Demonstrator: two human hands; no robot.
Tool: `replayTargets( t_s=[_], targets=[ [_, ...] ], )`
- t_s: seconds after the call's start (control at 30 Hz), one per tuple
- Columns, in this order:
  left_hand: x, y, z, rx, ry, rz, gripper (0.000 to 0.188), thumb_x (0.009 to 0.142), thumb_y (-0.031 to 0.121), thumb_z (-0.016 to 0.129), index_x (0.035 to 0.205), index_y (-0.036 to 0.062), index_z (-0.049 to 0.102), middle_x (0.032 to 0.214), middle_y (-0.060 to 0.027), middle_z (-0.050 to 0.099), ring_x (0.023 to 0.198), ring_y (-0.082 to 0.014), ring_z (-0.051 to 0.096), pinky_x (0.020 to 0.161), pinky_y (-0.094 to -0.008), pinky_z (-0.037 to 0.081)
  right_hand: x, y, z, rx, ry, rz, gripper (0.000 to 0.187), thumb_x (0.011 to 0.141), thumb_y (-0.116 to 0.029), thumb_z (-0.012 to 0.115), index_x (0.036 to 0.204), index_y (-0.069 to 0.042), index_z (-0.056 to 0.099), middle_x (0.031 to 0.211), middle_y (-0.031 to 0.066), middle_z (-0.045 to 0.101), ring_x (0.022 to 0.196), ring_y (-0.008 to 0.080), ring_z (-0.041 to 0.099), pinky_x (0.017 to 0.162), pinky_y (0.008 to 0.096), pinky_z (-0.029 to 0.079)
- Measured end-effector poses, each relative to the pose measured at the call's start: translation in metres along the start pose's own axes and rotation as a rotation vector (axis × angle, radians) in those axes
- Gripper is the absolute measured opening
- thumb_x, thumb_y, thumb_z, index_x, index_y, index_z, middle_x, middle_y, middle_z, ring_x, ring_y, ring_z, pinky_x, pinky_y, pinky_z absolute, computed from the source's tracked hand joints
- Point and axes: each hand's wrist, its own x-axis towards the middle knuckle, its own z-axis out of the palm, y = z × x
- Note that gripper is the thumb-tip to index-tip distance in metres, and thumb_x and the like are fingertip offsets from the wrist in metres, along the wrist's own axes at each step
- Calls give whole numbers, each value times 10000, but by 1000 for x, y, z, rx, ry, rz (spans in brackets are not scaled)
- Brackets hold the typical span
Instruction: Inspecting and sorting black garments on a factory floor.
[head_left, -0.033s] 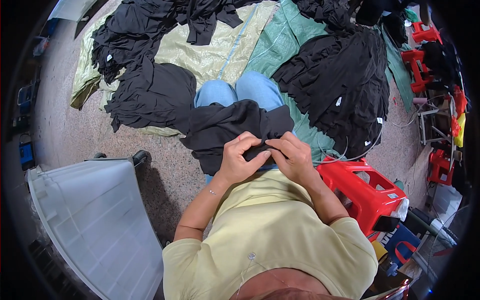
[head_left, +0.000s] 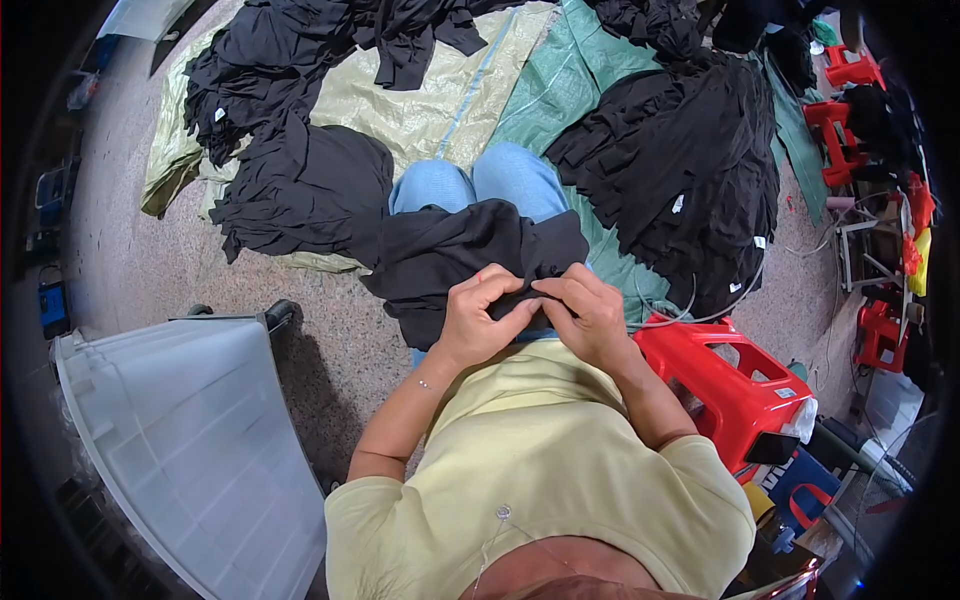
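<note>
Black cloth (head_left: 450, 245): bunched across the lap, over blue trousers (head_left: 430, 186).
Left hand (head_left: 484, 315): thumb and forefinger pinch the cloth's near edge.
Right hand (head_left: 585, 310): fingers pinch the same edge, just beside the left.
Cloth edge: handling seems under way, not finished; amount left unclear.
Left pile (head_left: 310, 190), right pile (head_left: 690, 170): done or waiting, cannot tell.

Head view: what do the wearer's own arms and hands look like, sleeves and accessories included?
Both arms have short, plain pale-yellow sleeves, leaving the forearms uncovered. The left hand and right hand are ungloved. A thin bracelet with small shiny pieces circles the left wrist; none shows on the right.
</note>
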Motion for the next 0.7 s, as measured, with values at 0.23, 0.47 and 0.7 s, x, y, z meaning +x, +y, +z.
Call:
replayTargets(
  t_s=[0.23,0.47,0.7],
  targets=[
    [-1,8,-1,106,-49,20,121,803,-42,703,911,-61,652,822,-129,642,714,-228,621,644,-304,497,3,9,-2,68,-20,12,182,730,76,718,892,1,682,765,110,599,661,260,604,579,333,479],
    [-1,12,7,327,-17,132,195,775,-57,679,965,-44,634,837,-146,609,725,-301,628,633,-354,521,6,10,2,93,-23,47,126,773,28,719,869,-4,643,768,108,555,669,294,585,569,370,460],
    [-4,9,16,299,49,75,219,764,-56,669,980,-51,628,851,-154,616,725,-312,629,636,-372,521,4,4,7,96,14,138,155,761,57,742,867,13,637,769,111,583,688,273,582,595,344,458]
  ],
)
